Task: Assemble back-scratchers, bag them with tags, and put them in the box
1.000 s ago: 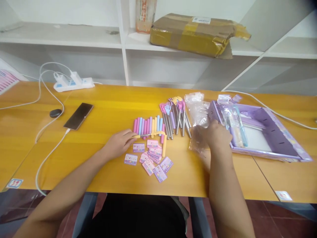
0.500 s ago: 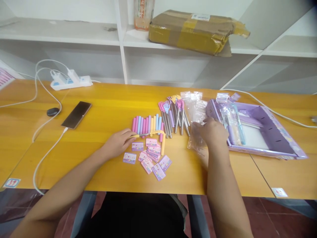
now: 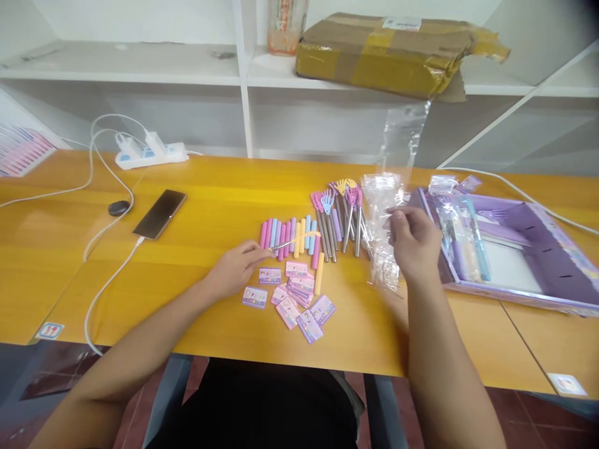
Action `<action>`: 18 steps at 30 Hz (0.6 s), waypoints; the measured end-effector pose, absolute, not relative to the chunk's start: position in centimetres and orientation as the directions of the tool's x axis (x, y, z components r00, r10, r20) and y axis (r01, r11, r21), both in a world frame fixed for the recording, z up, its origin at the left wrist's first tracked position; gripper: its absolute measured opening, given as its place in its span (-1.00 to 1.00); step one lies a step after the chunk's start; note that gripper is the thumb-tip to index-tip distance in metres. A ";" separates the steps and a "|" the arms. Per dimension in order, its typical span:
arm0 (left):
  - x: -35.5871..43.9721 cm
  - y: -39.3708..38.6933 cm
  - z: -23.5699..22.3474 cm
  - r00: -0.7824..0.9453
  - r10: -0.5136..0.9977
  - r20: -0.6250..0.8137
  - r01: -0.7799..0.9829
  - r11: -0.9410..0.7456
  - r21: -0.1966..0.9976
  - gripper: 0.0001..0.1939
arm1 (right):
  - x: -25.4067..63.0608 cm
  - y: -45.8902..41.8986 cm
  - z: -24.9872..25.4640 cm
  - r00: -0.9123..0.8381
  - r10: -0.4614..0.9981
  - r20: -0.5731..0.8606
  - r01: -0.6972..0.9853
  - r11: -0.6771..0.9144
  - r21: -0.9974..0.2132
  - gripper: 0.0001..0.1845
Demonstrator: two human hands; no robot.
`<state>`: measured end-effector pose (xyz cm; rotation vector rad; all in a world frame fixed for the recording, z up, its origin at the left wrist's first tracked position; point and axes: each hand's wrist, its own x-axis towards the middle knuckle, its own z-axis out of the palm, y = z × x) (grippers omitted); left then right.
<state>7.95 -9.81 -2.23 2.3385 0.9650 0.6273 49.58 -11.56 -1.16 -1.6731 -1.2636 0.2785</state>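
My left hand (image 3: 238, 267) is closed around one end of a small back scratcher (image 3: 303, 237) with a metal rod and a yellow tip, held above the coloured tubes. Pinched in my right hand (image 3: 415, 242) is a clear plastic bag (image 3: 405, 138), its zip end raised; more clear bags (image 3: 382, 187) lie beneath it. Pink, blue, purple and yellow tubes (image 3: 284, 240) line up beyond my left hand, and a loose yellow tube (image 3: 319, 274) lies nearer. Printed cards (image 3: 299, 288) are scattered in front. Several hand-shaped back scratchers (image 3: 350, 215) with metal rods lie between my hands.
At the right, a purple box (image 3: 556, 249) holds bagged back scratchers (image 3: 461, 243). A phone (image 3: 160, 214) on a white cable, a black mouse-like object (image 3: 118, 207) and a power strip (image 3: 152, 156) are at the left. A taped carton (image 3: 379, 53) sits on the shelf behind.
My right hand has drawn a clear bag up from the pile. The yellow-tipped scratcher in my left hand has tilted upward. The view has shifted slightly.
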 end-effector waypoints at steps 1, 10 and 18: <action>8.1 -10.0 -2.1 0.629 0.747 0.217 0.490 -0.598 0.634 -0.64 | 48.5 -11.8 -1.0 0.414 0.847 0.334 0.516 0.084 -0.852 -0.59; 10.2 -12.8 -1.4 0.656 0.740 0.150 0.267 -0.413 0.871 -0.61 | 38.1 -14.8 -1.0 -0.275 0.929 0.249 0.241 0.317 -0.917 -0.70; 10.9 -13.7 -2.1 0.569 0.820 0.057 0.261 -0.247 0.933 -0.70 | 36.5 -15.1 -2.2 -0.371 0.928 0.033 0.052 0.056 -0.997 -0.67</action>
